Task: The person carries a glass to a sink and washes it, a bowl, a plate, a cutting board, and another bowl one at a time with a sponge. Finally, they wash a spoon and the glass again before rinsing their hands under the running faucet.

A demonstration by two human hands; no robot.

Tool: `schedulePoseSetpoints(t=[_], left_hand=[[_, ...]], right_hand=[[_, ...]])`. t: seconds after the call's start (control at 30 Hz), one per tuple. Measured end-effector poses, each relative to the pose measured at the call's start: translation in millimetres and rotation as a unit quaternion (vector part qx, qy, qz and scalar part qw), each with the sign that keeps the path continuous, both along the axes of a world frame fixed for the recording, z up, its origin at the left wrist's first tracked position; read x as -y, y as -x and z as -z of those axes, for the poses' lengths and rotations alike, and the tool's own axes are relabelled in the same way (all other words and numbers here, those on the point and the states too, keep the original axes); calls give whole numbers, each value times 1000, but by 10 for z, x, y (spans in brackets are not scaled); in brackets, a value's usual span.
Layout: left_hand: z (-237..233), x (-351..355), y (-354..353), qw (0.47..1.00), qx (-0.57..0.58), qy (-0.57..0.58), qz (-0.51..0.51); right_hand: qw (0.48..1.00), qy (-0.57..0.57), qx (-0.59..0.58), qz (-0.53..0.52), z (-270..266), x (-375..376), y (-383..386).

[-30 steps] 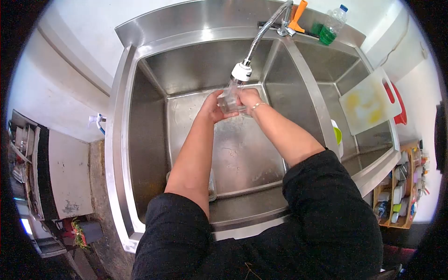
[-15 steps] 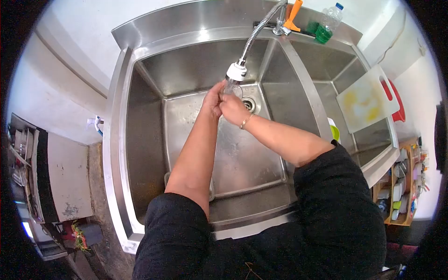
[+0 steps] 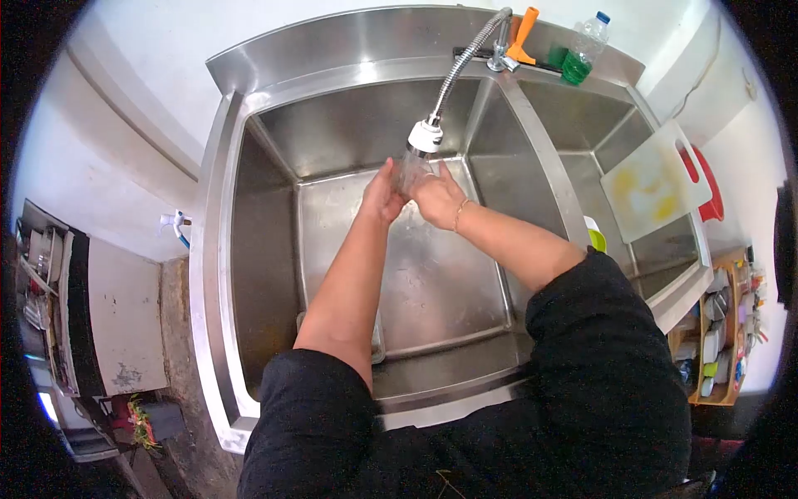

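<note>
Water runs from the white faucet head on its flexible metal hose, down between my two hands. My left hand is on the left of the stream, fingers stretched out and palm turned inward. On the other side is my right hand, its thumb raised and its fingers partly behind the water; a thin bracelet circles that wrist. Neither hand holds anything. Both are over the deep left basin of the steel sink.
A cutting board with yellow stains leans over the right basin, a red item behind it. A bottle of green liquid and an orange-handled tool stand at the back ledge. A clear container lies partly under my left forearm.
My hands were together under the faucet; now they have come apart, with the right hand a little farther right and its thumb lifted. The view has shifted slightly.
</note>
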State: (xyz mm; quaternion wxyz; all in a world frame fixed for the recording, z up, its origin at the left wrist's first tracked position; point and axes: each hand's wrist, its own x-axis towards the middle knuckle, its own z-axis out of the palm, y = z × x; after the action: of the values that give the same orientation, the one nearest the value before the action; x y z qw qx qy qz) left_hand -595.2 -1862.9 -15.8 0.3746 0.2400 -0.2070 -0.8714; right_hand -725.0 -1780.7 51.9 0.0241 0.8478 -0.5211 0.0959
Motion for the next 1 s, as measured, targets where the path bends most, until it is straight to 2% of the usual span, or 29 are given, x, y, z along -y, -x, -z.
schedulePoseSetpoints(t=[0.07,0.1,0.13,0.17,0.27,0.3,0.4,0.43,0.5,0.53,0.57,0.6,0.63,0.67,0.7,0.77,0.8,0.87,0.9,1.0], left_hand=[[70,-12,151,999,4,-32,-23],[-375,-244,156,995,84,-6,-58],[-306,-202,140,994,76,-28,-69],[-189,-112,113,993,68,-49,-80],[-107,-33,73,995,51,-60,-59],[-197,-127,81,995,50,-65,-58],[-106,-91,132,998,53,-44,-11],[-94,-58,113,996,62,-55,-13],[-180,-78,78,990,115,-78,-9],[-346,-172,53,984,156,-89,-3],[-503,-261,20,975,198,-102,2],[-592,-346,-28,972,218,-84,30],[-673,-416,-91,967,237,-66,61],[-747,-457,-136,961,258,-44,90],[-815,-493,-160,950,289,-19,119],[-931,-554,-215,920,351,29,173],[-965,-531,-234,916,346,29,201],[-1015,-489,-250,908,332,28,256],[-1206,-624,-227,900,361,64,238],[-1541,-985,-96,790,544,186,213]], right_hand=[[988,-122,69,67,2,20,-121],[973,-181,104,100,-3,41,-221],[951,-239,143,131,4,38,-282],[997,-22,-54,50,40,-76,-189],[996,27,-55,-58,71,-3,66],[994,-82,50,53,-65,-80,-91],[928,-293,164,162,-171,70,-269],[956,-209,175,107,-64,-31,-239],[997,-72,37,1,12,-119,-50],[998,0,-37,-54,35,-121,-1],[999,-22,-29,-15,104,-87,-43],[987,-123,99,3,27,-75,-60],[949,-221,226,23,-113,-44,-49],[884,-309,347,41,-215,-15,-35],[783,-376,486,94,-229,-3,-40],[670,-420,584,185,-298,-25,4],[606,-438,624,229,-351,-47,25],[581,-411,628,315,-321,-47,25],[569,-398,635,338,-320,-113,3],[563,-399,637,344,-217,-231,-19]])
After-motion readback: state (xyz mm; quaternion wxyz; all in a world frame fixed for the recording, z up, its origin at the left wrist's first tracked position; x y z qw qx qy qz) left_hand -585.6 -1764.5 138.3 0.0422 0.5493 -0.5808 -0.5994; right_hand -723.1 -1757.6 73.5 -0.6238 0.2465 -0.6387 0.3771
